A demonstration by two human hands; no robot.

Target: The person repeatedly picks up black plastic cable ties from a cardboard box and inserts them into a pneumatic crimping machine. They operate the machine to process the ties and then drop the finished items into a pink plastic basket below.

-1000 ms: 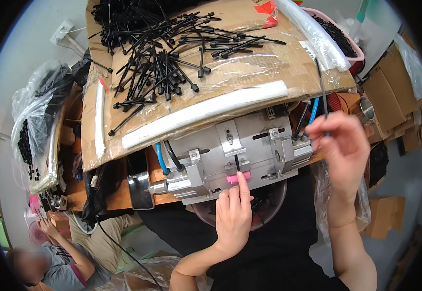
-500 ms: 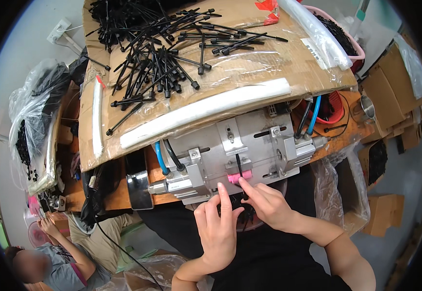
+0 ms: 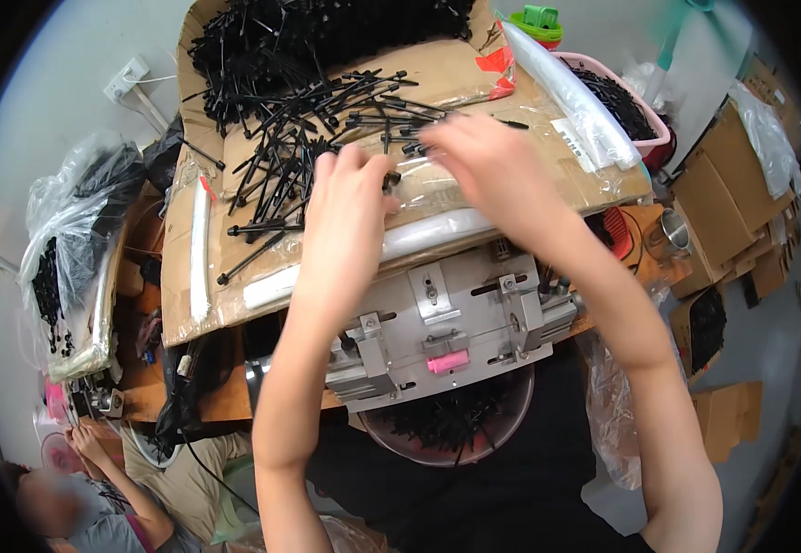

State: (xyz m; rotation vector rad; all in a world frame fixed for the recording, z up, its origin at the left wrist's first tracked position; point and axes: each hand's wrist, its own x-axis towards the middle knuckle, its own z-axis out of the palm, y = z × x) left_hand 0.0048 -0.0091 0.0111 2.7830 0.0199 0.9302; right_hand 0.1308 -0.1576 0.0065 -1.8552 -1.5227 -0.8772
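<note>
1. Two hands, left hand [image 3: 350, 207] and right hand [image 3: 488, 161], above cardboard [image 3: 617, 182], past its front edge; cannot tell whether either grip is clamped.
2. Black rods [image 3: 271, 175], uncountable, heaped toward its back-left corner.
3. Bowl [image 3: 514, 426], pink basket [image 3: 647, 143]: both hold black pieces.

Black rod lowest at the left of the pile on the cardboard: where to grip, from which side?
Probably the thin shaft of that black rod, just behind its lower-left end, from above and lower left: that end juts clear of the pile; the other runs toward neighbouring rods.
</note>
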